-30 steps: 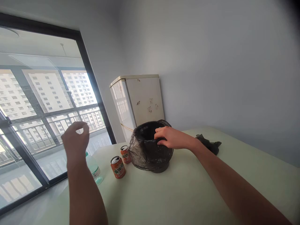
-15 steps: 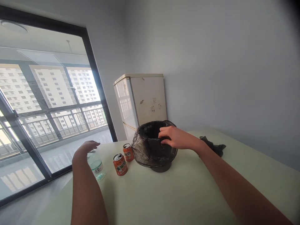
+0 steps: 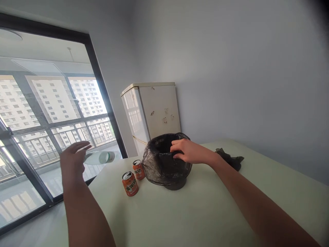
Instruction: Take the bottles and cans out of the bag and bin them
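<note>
One bottle [image 3: 94, 158], gripped by the left hand [image 3: 71, 162], points right toward the black bag [image 3: 163, 169] the right hand [image 3: 189, 151] pinches.

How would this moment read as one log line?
left hand: holds clear bottle sideways | right hand: grips black bag at rim | two orange cans: upright

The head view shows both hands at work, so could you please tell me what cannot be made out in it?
Bottle: its neck end, and whether the left hand grips it; that hand hides this in the head view.
Bin: its floor and any contents, hidden in the head view by the black liner.
Front can: its finest print, too small in the head view.
</note>
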`<action>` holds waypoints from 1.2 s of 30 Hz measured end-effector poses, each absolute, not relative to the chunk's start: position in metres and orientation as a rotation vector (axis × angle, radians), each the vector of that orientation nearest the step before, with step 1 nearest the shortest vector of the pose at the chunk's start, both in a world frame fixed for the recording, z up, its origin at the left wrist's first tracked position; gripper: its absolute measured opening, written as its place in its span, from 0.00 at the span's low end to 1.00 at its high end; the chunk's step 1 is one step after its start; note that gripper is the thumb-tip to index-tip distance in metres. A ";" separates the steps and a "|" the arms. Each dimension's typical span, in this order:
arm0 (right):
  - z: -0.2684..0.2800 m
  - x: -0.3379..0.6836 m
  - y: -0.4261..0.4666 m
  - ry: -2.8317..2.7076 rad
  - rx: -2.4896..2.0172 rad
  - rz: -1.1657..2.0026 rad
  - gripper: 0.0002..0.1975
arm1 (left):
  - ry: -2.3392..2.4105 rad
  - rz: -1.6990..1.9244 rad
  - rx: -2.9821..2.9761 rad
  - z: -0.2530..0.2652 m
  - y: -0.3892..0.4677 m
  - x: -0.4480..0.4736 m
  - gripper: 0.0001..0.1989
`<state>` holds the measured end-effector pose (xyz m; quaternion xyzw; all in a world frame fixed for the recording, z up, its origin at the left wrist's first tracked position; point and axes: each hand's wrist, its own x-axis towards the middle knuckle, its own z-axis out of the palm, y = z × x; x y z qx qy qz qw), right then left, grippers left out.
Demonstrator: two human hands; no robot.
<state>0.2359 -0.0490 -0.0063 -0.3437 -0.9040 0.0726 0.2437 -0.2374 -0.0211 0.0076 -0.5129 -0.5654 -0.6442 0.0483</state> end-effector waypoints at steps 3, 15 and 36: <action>-0.007 0.235 -0.049 -2.469 -0.934 0.182 0.07 | -1.313 -2.480 -1.489 0.030 -0.049 -0.199 0.15; -0.009 0.235 -0.047 -2.485 -0.918 0.139 0.06 | -0.780 -2.530 -2.091 0.036 -0.041 -0.064 0.05; -0.005 0.236 -0.049 -2.477 -0.901 0.175 0.09 | -1.906 -0.459 -2.738 -0.005 0.025 -0.151 0.37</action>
